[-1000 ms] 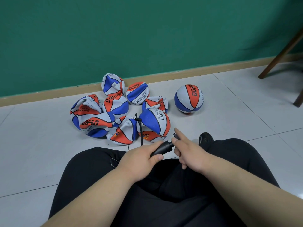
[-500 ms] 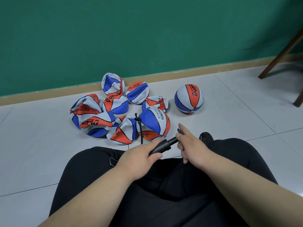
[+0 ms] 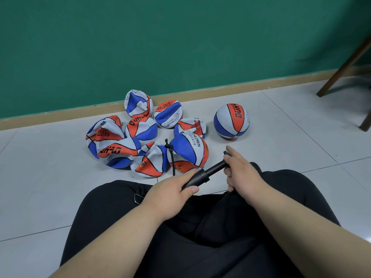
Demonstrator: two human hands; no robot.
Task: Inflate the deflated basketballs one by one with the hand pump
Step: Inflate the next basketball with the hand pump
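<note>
Over the person's lap, the right hand has drawn away from the left hand in the last second. More of the thin rod now shows between them than before. I judge this to be the pull-out half of a stroke, with the push that sends air down the line still to come.

The left hand's fingers are wrapped round the barrel of the hand pump, thumb on its near side, holding it tilted up and to the right. The right hand's fingers are curled round the handle at the rod's far end, forefinger stretched along it.

The black hose rises from the pump into the near edge of the heap of deflated basketballs on the floor. Which ball it enters I cannot tell, though the fuller one just beyond the hands seems likely. One round basketball sits apart to the right, nearer the wall, so most of the task remains.
</note>
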